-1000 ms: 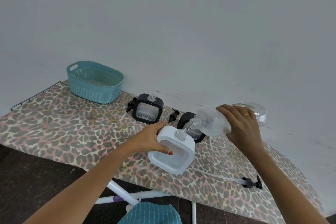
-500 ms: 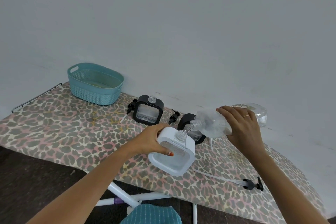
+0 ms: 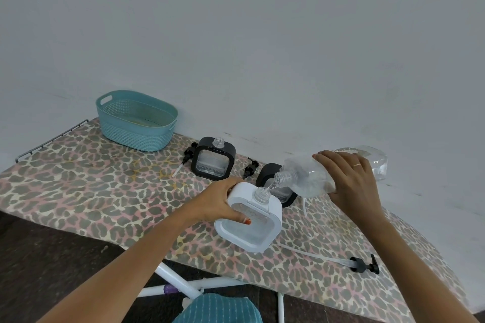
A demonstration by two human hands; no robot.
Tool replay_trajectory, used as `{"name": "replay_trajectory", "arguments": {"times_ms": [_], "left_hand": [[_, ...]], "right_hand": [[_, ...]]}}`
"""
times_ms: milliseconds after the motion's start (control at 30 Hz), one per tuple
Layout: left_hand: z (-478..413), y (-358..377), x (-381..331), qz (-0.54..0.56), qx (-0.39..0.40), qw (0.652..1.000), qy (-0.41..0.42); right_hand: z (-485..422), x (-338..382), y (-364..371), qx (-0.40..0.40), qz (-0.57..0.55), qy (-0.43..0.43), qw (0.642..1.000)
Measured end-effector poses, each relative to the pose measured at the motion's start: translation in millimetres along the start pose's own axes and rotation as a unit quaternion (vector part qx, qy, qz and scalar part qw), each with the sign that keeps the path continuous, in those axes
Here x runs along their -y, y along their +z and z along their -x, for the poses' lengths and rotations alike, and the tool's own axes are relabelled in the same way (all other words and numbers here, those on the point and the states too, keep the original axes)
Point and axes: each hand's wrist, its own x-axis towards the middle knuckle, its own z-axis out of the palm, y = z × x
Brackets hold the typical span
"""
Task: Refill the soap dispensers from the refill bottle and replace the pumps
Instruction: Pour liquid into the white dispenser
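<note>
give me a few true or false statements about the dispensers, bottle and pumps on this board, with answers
1. The left hand grips the white dispenser. True.
2. The refill bottle stands upright on the board. False: the right hand holds it tipped, with its mouth just above the white dispenser's open neck.
3. The black dispenser nearest the basket has its pump fitted. False: its neck is bare, and a loose pump lies beside it.
4. A long-tubed pump lies on the board to the right of the white dispenser. True.
</note>
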Motion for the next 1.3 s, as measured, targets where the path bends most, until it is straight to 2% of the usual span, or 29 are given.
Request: {"name": "replay_trajectory", "arguments": {"times_ms": [1300], "left_hand": [[4.2, 1.9, -3.7, 0.001, 0.000, 1.000, 0.004]], "right_hand": [[-2.1, -0.3, -5.9, 0.008, -0.008, -0.002, 1.000]]}}
